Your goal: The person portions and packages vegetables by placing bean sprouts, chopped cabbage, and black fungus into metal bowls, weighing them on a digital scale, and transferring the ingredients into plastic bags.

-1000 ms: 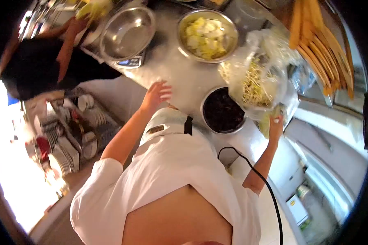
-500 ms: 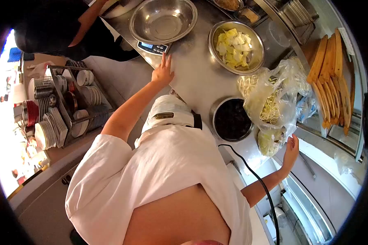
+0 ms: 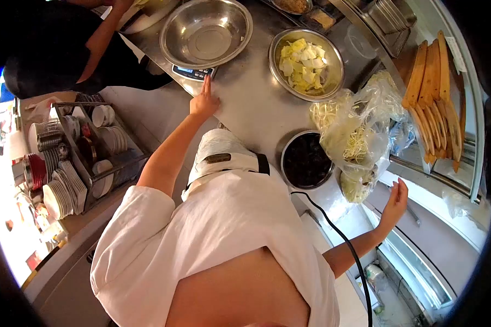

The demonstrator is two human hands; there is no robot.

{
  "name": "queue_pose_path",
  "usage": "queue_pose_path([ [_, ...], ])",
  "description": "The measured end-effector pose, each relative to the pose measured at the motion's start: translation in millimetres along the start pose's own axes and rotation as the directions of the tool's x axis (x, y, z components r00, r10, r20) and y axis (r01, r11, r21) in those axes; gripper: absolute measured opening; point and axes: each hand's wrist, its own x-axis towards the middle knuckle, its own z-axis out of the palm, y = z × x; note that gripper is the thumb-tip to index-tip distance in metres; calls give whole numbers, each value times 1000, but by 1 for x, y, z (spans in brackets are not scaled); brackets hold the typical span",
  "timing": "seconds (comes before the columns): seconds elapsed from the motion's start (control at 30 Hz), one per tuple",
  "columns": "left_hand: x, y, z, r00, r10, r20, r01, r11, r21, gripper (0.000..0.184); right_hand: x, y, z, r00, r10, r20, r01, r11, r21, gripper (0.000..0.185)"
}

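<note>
My left hand (image 3: 204,103) reaches forward with a finger stretched out to the buttons on the front of a digital kitchen scale (image 3: 193,72); nothing is held in it. A large, empty stainless steel bowl (image 3: 207,46) rests on the scale and covers most of it. My right hand (image 3: 395,206) hangs off to the right with its fingers loosely spread and holds nothing. Closest to it is a clear plastic bag (image 3: 360,136) of bean sprouts. A steel bowl (image 3: 275,73) with cut yellow-white cabbage (image 3: 304,65) stands right of the scale.
A round pot (image 3: 308,159) of something dark sits near the front of the steel worktop (image 3: 245,103). Wooden hangers (image 3: 433,103) hang at right, and a black cable (image 3: 333,226) crosses beside me. Stacked plates (image 3: 65,188) fill a rack at left. Another person (image 3: 54,49) stands beyond.
My left hand has moved up to the scale, its finger now on the buttons. My right hand has shifted slightly to the right. The whole view has shifted a little.
</note>
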Motion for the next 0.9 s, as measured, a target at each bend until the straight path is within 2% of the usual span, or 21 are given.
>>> queue_pose_path([
  [0.07, -1, -1, -3, 997, -50, 54, 51, 998, -31, 90, 3, -28, 2, 999, -38, -33, 41, 992, 117, 22],
  [0.17, -7, 8, -9, 1000, -3, 12, 3, 1000, 17, 84, -3, -71, 20, 994, -113, -5, 109, 948, 300, 19],
  [0.2, -9, 14, -6, 995, 85, -45, -85, 996, 11, 82, -6, -86, 29, 989, -145, 11, 131, 924, 360, 18],
  [0.27, -16, 29, 6, 956, 249, -157, -251, 968, 6, 77, -8, -115, 55, 938, -280, 207, 212, 931, 297, 18],
  [0.3, -20, 50, 6, 962, 265, -69, -274, 924, -267, 70, 0, -116, 70, 929, -280, 241, 231, 950, 211, 19],
  [0.33, -35, 88, -17, 960, 279, 5, -253, 878, -407, 72, 7, -114, 90, 919, -276, 281, 250, 960, 124, 20],
  [0.37, -50, 129, -40, 952, 298, 76, -213, 816, -537, 75, 22, -96, 113, 919, -235, 317, 268, 961, -67, 21],
  [0.4, -56, 158, -38, 945, 328, 4, -238, 694, -679, 82, 42, -69, 139, 920, -193, 341, 287, 924, -253, 22],
  [0.43, -54, 192, -27, 909, 354, -220, -410, 670, -618, 86, 59, -37, 170, 896, -31, 442, 151, 959, -240, 24],
  [0.47, -50, 224, -18, 821, 376, -431, -566, 641, -518, 90, 73, -16, 190, 836, 128, 533, 8, 969, -245, 26],
  [0.5, -48, 252, -10, 858, 333, -391, -509, 658, -556, 87, 77, 9, 214, 785, 104, 610, 29, 979, -204, 30],
  [0.57, -40, 302, 1, 914, 265, -306, -403, 665, -628, 82, 72, 59, 272, 661, -145, 736, 210, 978, 4, 39],
  [0.6, -32, 310, 4, 938, 321, -128, -322, 676, -663, 71, 66, 70, 289, 603, -240, 761, 285, 956, 76, 44],
  [0.67, -14, 314, 9, 879, 417, 233, -164, 722, -673, 50, 53, -3, 225, 549, -223, 806, 361, 933, 12, 42],
  [0.7, -19, 313, 5, 880, 412, 237, -59, 590, -805, 41, 50, -32, 204, 516, -217, 829, 398, 917, -8, 41],
  [0.77, -33, 308, -9, 877, 399, 267, 162, 278, -947, 30, 75, 37, 201, 726, -67, 685, 222, 965, -141, 62],
  [0.8, -36, 306, -7, 848, 470, 246, 150, 231, -961, 32, 82, 65, 199, 803, 19, 595, 117, 975, -189, 73],
  [0.9, -54, 307, -4, 766, 612, 197, 166, 108, -980, 41, 76, 82, 177, 834, 211, 510, 85, 865, -495, 96],
])
